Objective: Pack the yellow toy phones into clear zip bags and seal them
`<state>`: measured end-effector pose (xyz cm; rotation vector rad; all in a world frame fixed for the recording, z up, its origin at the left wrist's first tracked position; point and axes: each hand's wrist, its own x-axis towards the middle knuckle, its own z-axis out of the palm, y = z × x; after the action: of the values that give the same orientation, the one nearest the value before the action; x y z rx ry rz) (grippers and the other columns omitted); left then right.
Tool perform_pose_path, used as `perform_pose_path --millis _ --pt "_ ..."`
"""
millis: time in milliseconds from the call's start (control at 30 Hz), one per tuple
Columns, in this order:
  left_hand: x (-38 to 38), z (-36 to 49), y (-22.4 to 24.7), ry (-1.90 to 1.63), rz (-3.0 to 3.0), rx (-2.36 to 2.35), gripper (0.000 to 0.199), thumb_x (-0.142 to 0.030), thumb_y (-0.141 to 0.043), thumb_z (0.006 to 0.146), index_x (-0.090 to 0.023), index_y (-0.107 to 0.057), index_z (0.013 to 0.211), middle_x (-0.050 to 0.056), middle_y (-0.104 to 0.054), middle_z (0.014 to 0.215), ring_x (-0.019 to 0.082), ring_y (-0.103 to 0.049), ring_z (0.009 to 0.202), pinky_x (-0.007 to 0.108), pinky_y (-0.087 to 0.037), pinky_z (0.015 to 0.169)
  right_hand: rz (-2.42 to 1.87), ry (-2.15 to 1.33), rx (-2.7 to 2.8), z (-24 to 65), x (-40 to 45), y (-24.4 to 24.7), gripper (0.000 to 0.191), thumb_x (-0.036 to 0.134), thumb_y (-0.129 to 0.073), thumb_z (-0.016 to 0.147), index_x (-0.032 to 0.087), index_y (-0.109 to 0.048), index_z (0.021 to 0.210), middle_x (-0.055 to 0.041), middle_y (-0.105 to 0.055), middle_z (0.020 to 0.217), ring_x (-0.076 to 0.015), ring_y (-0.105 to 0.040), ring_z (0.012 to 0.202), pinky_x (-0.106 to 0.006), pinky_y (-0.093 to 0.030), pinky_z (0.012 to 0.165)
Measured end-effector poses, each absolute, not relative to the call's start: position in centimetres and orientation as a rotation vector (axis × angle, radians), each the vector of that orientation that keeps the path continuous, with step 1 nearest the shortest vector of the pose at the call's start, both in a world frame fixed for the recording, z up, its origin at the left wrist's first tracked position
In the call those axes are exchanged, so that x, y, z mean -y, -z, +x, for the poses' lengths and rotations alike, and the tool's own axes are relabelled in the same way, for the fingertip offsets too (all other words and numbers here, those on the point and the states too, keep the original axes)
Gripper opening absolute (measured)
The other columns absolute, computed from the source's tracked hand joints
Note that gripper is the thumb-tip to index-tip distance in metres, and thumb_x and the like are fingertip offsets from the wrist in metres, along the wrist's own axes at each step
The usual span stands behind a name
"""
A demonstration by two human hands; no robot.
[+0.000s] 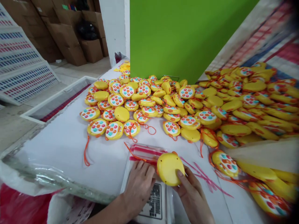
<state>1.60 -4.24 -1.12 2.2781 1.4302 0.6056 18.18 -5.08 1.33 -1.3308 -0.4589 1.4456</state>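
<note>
A round yellow toy (168, 168), plain back facing up, sat near the front edge of the white table (65, 143), over the mouth of a clear plastic bag (149, 186) with pink print. The right hand (192, 194) held the toy's lower edge, thumb pressed on its shell. The left hand (140, 183) lay flat, fingers spread, pinning the bag. The toy seemed about to be bagged; sliding it in would need the bag's mouth held open. A heap of matching toys (187, 102) with orange cords crowded the table behind, before a green board (182, 37)
</note>
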Motion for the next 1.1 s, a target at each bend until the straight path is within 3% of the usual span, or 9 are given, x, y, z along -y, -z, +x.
perform_pose_path --millis 133,233,367,533,667,733,833,1000,1100 --pt "4.5 1.0 1.5 -0.751 1.973 -1.398 0.036 -0.002 -0.052 0.074 -0.02 -0.046 0.105 0.005 -0.057 0.101 0.023 -0.049 0.095 0.038 -0.044 0.082 -1.489 -1.41 0.542 18.7 6.5 -1.8 0.053 0.044 -0.07 0.07 0.026 -0.054 0.116 -0.0036 -0.062 0.106 -0.0164 -0.059 0.079 -0.022 -0.05 0.051" --pt "4.5 0.7 1.7 -0.808 1.991 -1.341 0.045 -0.003 -0.047 0.077 -0.02 -0.044 0.118 0.007 -0.056 0.109 0.023 -0.048 0.1 0.041 -0.041 0.088 -1.522 -1.506 0.588 19.1 7.5 -2.9 0.05 0.044 -0.07 0.07 0.022 -0.057 0.113 -0.0061 -0.063 0.102 -0.0169 -0.061 0.074 -0.021 -0.048 0.046" --pt "4.2 0.8 1.7 -0.731 2.104 -1.308 0.018 -0.014 -0.044 0.086 -0.018 -0.059 0.094 0.007 -0.061 0.09 0.023 -0.051 0.086 0.039 -0.044 0.077 -1.476 -1.747 0.599 19.4 7.8 -4.6 0.047 0.043 -0.075 0.063 0.017 -0.064 0.101 -0.0098 -0.066 0.095 -0.0197 -0.063 0.072 -0.028 -0.053 0.053" --pt "4.5 1.1 1.4 -0.713 2.355 -1.307 0.017 -0.014 -0.045 0.086 -0.017 -0.061 0.09 0.007 -0.063 0.093 0.022 -0.053 0.088 0.037 -0.044 0.079 -1.456 -1.508 0.842 17.8 5.8 -4.7 0.051 0.047 -0.066 0.072 0.022 -0.056 0.115 -0.0073 -0.064 0.102 -0.0163 -0.062 0.069 -0.028 -0.053 0.057" --pt "5.3 1.0 0.8 -0.807 2.495 -1.288 0.015 -0.011 -0.043 0.085 -0.016 -0.058 0.086 0.006 -0.065 0.085 0.021 -0.055 0.084 0.038 -0.04 0.086 -1.526 -1.251 1.386 16.5 4.1 -4.0 0.051 0.044 -0.055 0.081 0.022 -0.046 0.127 0.001 -0.063 0.072 -0.0127 -0.056 0.051 -0.025 -0.049 0.053" --pt "5.6 0.9 0.5 -0.89 2.498 -1.252 0.017 -0.012 -0.04 0.087 -0.016 -0.056 0.082 0.004 -0.064 0.077 0.02 -0.055 0.078 0.037 -0.04 0.084 -1.516 -1.139 1.606 16.5 3.8 -3.8 0.048 0.041 -0.054 0.082 0.021 -0.05 0.125 0.0 -0.064 0.067 -0.0163 -0.059 0.056 -0.026 -0.049 0.056" --pt "5.7 0.9 -0.1 -0.956 2.488 -1.219 0.022 -0.013 -0.036 0.09 -0.016 -0.055 0.079 0.003 -0.063 0.07 0.018 -0.054 0.071 0.036 -0.04 0.078 -1.515 -0.995 1.752 17.1 3.8 -3.8 0.041 0.039 -0.053 0.082 0.023 -0.056 0.12 -0.0045 -0.069 0.08 -0.0193 -0.063 0.065 -0.029 -0.05 0.062" --pt "5.3 -1.3 -2.0 -1.045 2.369 -1.28 0.018 -0.015 -0.045 0.088 -0.018 -0.056 0.075 0.001 -0.062 0.066 0.016 -0.053 0.067 0.031 -0.041 0.073 -1.545 -1.056 1.82 18.5 4.3 -3.6 0.044 0.04 -0.043 0.088 0.018 -0.051 0.125 -0.0005 -0.063 0.061 -0.015 -0.056 0.048 -0.024 -0.046 0.048" --pt "4.8 -3.9 -3.4 -1.068 2.009 -1.489 0.017 -0.02 -0.047 0.088 -0.019 -0.057 0.074 0.002 -0.061 0.07 0.016 -0.055 0.07 0.027 -0.042 0.067 -1.557 -1.056 1.796 19.0 4.4 -3.7 0.047 0.041 -0.043 0.088 0.016 -0.049 0.127 0.0026 -0.058 0.053 -0.0144 -0.055 0.046 -0.023 -0.044 0.046"
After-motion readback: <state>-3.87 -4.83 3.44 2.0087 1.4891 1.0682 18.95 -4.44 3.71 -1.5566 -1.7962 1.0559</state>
